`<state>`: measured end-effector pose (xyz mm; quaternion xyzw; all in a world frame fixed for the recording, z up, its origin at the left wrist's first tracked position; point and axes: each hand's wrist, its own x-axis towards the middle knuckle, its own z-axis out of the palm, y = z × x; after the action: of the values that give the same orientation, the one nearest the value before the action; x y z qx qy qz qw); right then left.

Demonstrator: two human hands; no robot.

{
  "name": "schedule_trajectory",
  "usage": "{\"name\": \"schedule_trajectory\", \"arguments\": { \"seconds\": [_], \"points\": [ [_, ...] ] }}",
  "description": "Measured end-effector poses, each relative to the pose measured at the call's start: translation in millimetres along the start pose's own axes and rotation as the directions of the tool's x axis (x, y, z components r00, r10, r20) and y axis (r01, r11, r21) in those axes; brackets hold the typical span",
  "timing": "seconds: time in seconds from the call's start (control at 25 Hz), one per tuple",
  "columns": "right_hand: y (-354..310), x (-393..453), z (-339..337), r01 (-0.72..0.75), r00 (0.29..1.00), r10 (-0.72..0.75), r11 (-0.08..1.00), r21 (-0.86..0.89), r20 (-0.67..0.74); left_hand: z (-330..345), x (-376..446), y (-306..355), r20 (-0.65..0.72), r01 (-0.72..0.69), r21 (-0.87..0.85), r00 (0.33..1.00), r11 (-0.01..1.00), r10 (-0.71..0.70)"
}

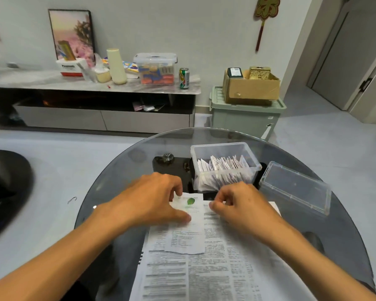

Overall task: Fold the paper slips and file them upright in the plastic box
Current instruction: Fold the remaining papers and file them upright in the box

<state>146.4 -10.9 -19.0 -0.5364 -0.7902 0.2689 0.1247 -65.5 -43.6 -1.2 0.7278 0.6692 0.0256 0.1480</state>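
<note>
A narrow white paper slip (188, 233) with a green mark near its top lies flat on a stack of printed sheets (206, 270). My left hand (152, 198) rests on the slip's upper left part, thumb pressing it down. My right hand (239, 203) has curled fingers at the slip's top right edge; whether it pinches the paper I cannot tell. Just beyond the hands stands the clear plastic box (224, 148), with several folded slips (224, 165) upright inside it.
The box's clear lid (295, 187) lies to the right on the round glass table (122, 172). A low cabinet (91, 88) with assorted items, a green bin (245, 116) and a cardboard box (250, 88) stand beyond on the floor.
</note>
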Motion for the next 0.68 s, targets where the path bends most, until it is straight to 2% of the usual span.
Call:
{"name": "schedule_trajectory", "arguments": {
  "seconds": [0.08, 0.12, 0.2, 0.28, 0.4, 0.44, 0.48, 0.56, 0.6, 0.64, 0.68],
  "points": [
    [0.7, -1.4, 15.9, -0.069, 0.996, 0.064, 0.993, 0.093, 0.056, 10.4, -6.9, 3.1, 0.160, 0.014, 0.041, 0.987, 0.999, -0.021],
    [1.1, -1.2, 21.3, -0.103, 0.993, 0.090, 0.976, 0.193, 0.073, 15.3, -8.8, 5.3, 0.189, 0.014, 0.042, 0.982, 0.999, -0.022],
    [-0.2, -0.6, 30.7, -0.138, 0.990, 0.117, 0.917, 0.374, 0.078, 22.0, -9.1, 8.6, 0.155, 0.011, -0.012, 0.988, 1.000, -0.009],
    [-1.2, -0.7, 36.4, -0.138, 0.989, 0.147, 0.857, 0.496, 0.022, 24.3, -6.8, 12.1, 0.110, 0.007, -0.113, 0.994, 0.994, 0.006],
    [-4.6, 0.4, 23.9, -0.082, 0.986, 0.157, 0.721, 0.688, -0.047, 23.4, -2.5, 16.6, -0.027, 0.032, -0.383, 0.999, 0.923, -0.046],
    [-5.7, 0.3, 14.9, -0.042, 0.990, 0.130, 0.670, 0.741, -0.061, 22.6, -2.1, 18.7, -0.067, 0.047, -0.548, 0.993, 0.835, -0.100],
    [-5.8, 0.0, 4.5, 0.001, 0.992, 0.099, 0.628, 0.778, -0.082, 21.2, -2.0, 21.9, -0.059, 0.071, -0.725, 0.985, 0.685, -0.164],
    [-5.0, -1.3, -11.9, 0.057, 0.990, 0.074, 0.563, 0.824, -0.119, 17.6, -0.4, 30.3, 0.075, 0.129, -0.951, 0.978, 0.281, -0.195],
    [-3.2, -1.7, -16.3, 0.058, 0.988, 0.088, 0.534, 0.844, -0.124, 15.0, 2.0, 34.5, 0.119, 0.145, -0.980, 0.976, 0.135, -0.181],
    [-1.2, -2.1, -18.2, 0.044, 0.988, 0.109, 0.497, 0.867, -0.113, 12.7, 5.3, 38.3, 0.131, 0.144, -0.988, 0.975, 0.059, -0.177],
    [0.9, -1.9, -17.8, 0.017, 0.987, 0.136, 0.448, 0.894, -0.087, 10.7, 8.7, 41.3, 0.116, 0.124, -0.992, 0.976, 0.031, -0.183]
  ]
}}
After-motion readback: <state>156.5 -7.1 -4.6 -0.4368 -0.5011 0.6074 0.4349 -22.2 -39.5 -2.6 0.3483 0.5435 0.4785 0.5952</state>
